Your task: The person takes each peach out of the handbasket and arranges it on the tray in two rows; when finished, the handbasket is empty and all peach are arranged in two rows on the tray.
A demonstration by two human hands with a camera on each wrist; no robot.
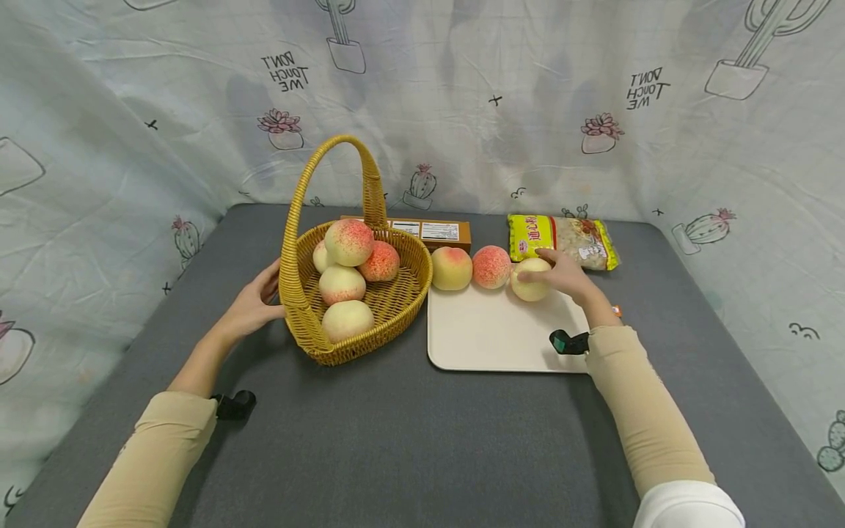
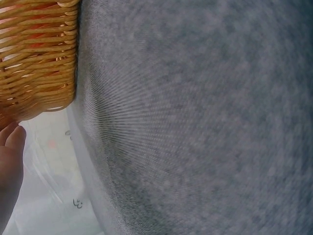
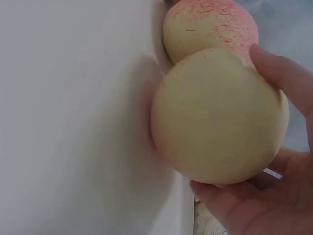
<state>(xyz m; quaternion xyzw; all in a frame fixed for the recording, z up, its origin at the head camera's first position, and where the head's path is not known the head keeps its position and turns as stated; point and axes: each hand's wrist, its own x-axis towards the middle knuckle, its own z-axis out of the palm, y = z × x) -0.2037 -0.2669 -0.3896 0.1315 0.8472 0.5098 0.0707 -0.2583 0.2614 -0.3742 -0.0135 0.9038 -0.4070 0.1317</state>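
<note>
Spread left hand (image 1: 251, 304) touches basket (image 1: 398, 326); right hand (image 1: 566, 277) grips pale peach (image 1: 530, 291).
Two peaches (image 1: 491, 267) stand just left; box (image 1: 441, 232) and yellow bag (image 1: 584, 242) lie far.

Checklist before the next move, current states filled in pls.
1. Right hand grip on the pale peach: ok, thumb and fingers hold it.
2. Pale peach lifted off the cream tray: cannot tell.
3. Low, straight path from pale peach to wicker basket: not ok, the speckled peach and red-topped yellow peach stand between.
4. Left hand at wicker basket: ok, touches its left side.
5. Room inside wicker basket: ok, bare wicker shows beside five visible peaches.
</note>
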